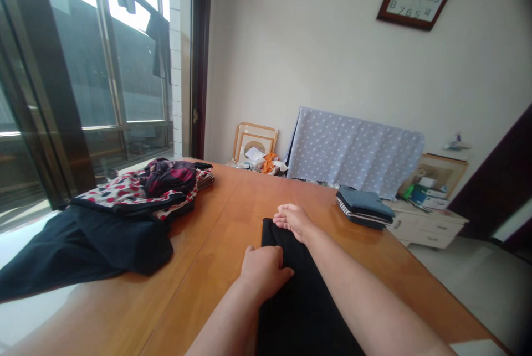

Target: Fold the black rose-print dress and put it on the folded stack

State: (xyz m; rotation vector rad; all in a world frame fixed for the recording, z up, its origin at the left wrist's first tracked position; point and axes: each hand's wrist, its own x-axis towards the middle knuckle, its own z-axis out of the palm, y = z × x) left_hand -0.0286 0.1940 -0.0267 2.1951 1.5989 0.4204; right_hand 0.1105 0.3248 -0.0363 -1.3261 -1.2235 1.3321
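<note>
A long black garment (pixel 297 289), folded into a narrow strip that could be trousers, lies on the wooden table (pixel 224 223) and runs out of view at the bottom. My left hand (pixel 266 270) is closed at its left edge, fingers curled and thumb across the cloth; the fingertips are hidden. At the far end, my right hand (pixel 293 222) rests on the fabric with its fingers stretched out, holding nothing.
A neat stack of folded clothes (pixel 366 209) sits at the table's right edge. On the left lie loose clothes: dark navy cloth (pixel 103 242), a dotted garment (pixel 116 192) and a plaid one (pixel 170 176). Beyond the table, a dotted grey cloth (pixel 353 148) covers something.
</note>
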